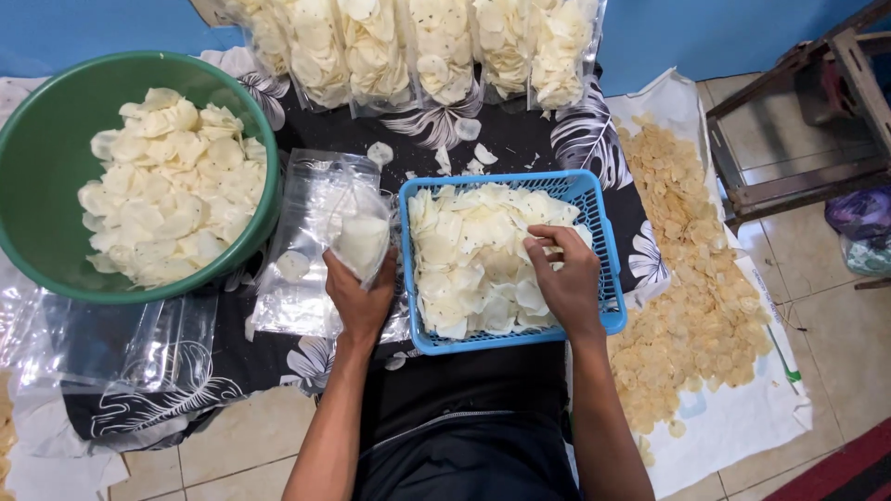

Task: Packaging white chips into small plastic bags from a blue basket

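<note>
My left hand point(357, 297) grips a clear plastic bag point(357, 227) with a few white chips inside, held just left of a blue plastic basket point(608, 241). The basket is full of thin white chips point(473, 260). My right hand point(564, 274) rests in the basket's right side, fingers pinched on some chips. More empty clear bags point(297, 288) lie under and beside the held bag on a black floral cloth point(260, 362).
A large green bowl point(37, 186) of white chips sits at the left. Several filled clear bags point(418, 46) line the back. Yellowish chips point(687, 278) are spread on a white sheet at the right. A wooden frame point(798, 121) stands at the far right on tiled floor.
</note>
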